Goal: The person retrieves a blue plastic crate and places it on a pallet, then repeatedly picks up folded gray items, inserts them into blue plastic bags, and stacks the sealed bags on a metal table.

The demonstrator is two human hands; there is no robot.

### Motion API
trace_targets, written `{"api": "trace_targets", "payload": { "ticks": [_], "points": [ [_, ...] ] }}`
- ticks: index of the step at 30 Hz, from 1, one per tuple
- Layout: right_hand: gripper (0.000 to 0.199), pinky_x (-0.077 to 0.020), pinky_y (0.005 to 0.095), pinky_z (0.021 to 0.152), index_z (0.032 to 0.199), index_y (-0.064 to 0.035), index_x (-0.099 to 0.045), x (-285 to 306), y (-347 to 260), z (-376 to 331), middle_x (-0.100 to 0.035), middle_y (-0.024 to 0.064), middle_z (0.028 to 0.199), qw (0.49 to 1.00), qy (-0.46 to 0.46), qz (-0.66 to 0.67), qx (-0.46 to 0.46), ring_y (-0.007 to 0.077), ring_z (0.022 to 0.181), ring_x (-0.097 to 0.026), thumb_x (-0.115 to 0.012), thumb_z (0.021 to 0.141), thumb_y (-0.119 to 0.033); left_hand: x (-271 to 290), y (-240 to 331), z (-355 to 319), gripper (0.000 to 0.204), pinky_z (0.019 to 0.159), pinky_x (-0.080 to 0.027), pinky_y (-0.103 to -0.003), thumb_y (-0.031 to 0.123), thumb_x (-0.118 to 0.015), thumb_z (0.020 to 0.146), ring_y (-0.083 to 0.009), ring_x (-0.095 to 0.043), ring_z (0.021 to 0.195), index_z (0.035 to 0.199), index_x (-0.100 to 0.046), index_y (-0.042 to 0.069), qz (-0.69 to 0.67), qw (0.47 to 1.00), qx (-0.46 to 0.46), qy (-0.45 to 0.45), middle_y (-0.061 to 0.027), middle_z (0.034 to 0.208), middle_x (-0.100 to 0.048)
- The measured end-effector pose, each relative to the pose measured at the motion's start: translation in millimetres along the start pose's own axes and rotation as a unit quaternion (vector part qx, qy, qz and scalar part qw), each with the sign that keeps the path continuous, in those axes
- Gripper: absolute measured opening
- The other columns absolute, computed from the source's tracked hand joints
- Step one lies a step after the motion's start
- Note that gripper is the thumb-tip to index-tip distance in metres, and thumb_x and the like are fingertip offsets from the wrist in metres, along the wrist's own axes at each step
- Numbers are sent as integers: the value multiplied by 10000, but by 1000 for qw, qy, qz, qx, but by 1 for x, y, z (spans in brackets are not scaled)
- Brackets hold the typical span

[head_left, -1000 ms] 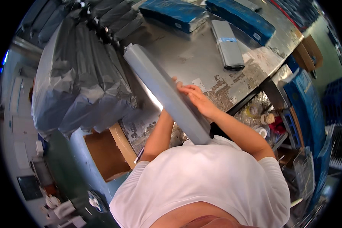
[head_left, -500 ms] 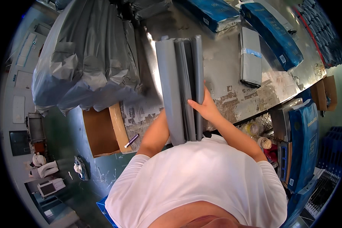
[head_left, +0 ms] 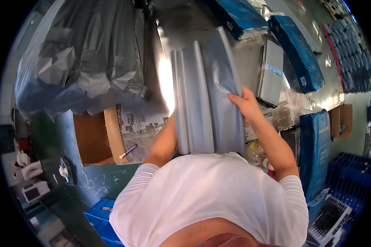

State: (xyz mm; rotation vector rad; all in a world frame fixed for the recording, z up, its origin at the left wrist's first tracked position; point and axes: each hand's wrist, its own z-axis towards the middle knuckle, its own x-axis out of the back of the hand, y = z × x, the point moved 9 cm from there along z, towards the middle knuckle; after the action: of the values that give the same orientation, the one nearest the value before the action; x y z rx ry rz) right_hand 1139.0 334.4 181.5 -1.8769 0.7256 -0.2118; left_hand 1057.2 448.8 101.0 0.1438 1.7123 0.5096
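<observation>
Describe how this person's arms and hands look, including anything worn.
Short white sleeves of a white top leave both forearms bare. No glove or watch shows on the right hand; the left hand is hidden, so I cannot tell.

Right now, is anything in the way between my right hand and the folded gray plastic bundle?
Nothing visible: your right hand grips the folded gray plastic bundle directly at its right edge. Your left hand is hidden by the bundle, so I can't tell there.
</observation>
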Motion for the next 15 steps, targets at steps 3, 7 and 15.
{"api": "trace_targets", "payload": {
  "ticks": [3, 7, 15],
  "points": [
    [318, -464, 262, 724, 1095, -8, -488, -12, -88, -27, -587, 66, 934, 994, 10, -53, 94, 121, 797, -560, -565, 791, -64, 27, -8, 9, 488, 873, -472, -381, 314, -492, 855, -262, -491, 1061, 1224, -403, 7, -71, 997, 6, -10, -154, 1149, -494],
    [371, -465, 260, 739, 1099, 7, -490, -21, -172, -60, -589, 74, 969, 983, 46, -123, 128, 129, 836, -572, -605, 760, -89, 39, -62, 26, 468, 868, -476, -377, 294, -504, 852, -262, -512, 1036, 1208, -422, 1, -187, 982, -8, -21, -156, 1125, -514],
    [415, -476, 269, 742, 1134, 24, -467, 15, -248, -124, -593, 97, 985, 966, 111, -152, 175, 158, 838, -587, -587, 752, -81, 86, -60, 3, 427, 856, -484, -368, 252, -527, 848, -262, -555, 987, 1176, -460, -13, -246, 969, 8, 19, -160, 1076, -555]
  ]
}}
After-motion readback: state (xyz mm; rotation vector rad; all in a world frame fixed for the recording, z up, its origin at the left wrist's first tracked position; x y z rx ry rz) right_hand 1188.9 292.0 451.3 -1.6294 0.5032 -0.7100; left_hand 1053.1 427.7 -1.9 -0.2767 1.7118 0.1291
